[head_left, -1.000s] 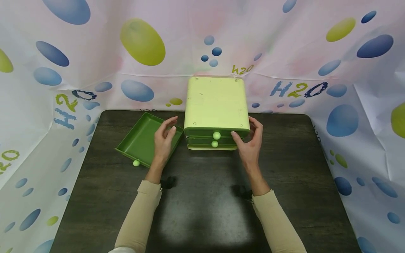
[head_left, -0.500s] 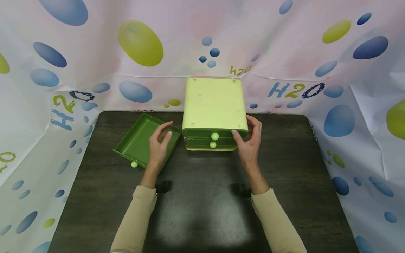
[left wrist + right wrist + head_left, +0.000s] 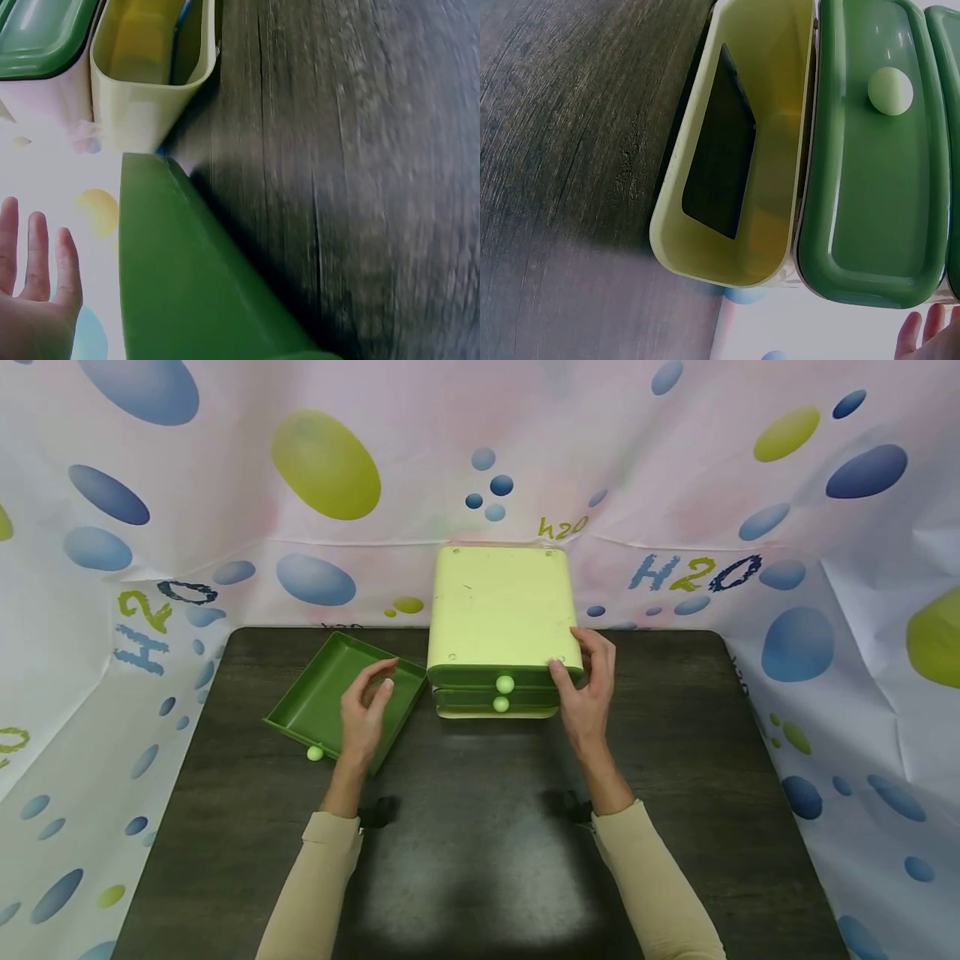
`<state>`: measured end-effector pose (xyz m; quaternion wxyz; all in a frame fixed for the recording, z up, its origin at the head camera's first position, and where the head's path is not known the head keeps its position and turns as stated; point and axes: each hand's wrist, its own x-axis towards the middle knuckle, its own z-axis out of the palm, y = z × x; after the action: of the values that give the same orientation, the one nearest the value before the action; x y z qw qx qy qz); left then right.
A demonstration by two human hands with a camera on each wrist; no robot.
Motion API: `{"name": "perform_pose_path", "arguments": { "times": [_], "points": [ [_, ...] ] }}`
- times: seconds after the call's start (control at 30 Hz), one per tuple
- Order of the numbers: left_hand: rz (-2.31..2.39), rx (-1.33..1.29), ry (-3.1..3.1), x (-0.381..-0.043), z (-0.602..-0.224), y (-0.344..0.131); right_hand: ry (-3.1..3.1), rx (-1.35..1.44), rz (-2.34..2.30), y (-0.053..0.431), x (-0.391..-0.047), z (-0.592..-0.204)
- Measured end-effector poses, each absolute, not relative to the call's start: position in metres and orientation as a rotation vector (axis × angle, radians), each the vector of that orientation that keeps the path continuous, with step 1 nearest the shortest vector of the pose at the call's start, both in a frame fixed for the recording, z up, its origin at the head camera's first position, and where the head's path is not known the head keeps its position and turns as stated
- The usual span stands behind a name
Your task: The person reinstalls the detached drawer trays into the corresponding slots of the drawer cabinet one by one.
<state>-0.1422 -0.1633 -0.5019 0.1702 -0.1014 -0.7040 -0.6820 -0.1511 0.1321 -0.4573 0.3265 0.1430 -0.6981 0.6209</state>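
A pale yellow-green chest of drawers (image 3: 498, 602) stands at the back middle of the table. Two green drawers with round knobs show at its front, stacked; the lowest compartment (image 3: 772, 202) gapes with no drawer in it. To its left lies a pulled-out green drawer (image 3: 318, 681). My left hand (image 3: 363, 714) hovers over that drawer's right part, fingers loosely bent, holding nothing. My right hand (image 3: 588, 693) is at the chest's front right corner, thumb over the front top edge and fingers along the right side; its fingertips (image 3: 930, 326) show beside the upper drawers.
A dark wood-grain table (image 3: 465, 860) stretches out in front of the chest. Patterned white sheeting (image 3: 420, 460) with blue and yellow-green spots closes off the back and both sides, close behind the chest.
My left hand has drawn leftward and slightly nearer, away from the chest and over the loose drawer. My right hand has risen slightly along the chest's corner. The view has shifted a little.
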Motion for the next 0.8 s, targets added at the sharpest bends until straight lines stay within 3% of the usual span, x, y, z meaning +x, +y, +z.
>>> {"name": "perform_pose_path", "arguments": {
  "times": [0.8],
  "points": [
    [-1.624,-0.266,-2.126,-0.124,-0.486,-0.187,-1.937,0.351,1.635,0.129,-0.152,-0.447]
  ]
}}
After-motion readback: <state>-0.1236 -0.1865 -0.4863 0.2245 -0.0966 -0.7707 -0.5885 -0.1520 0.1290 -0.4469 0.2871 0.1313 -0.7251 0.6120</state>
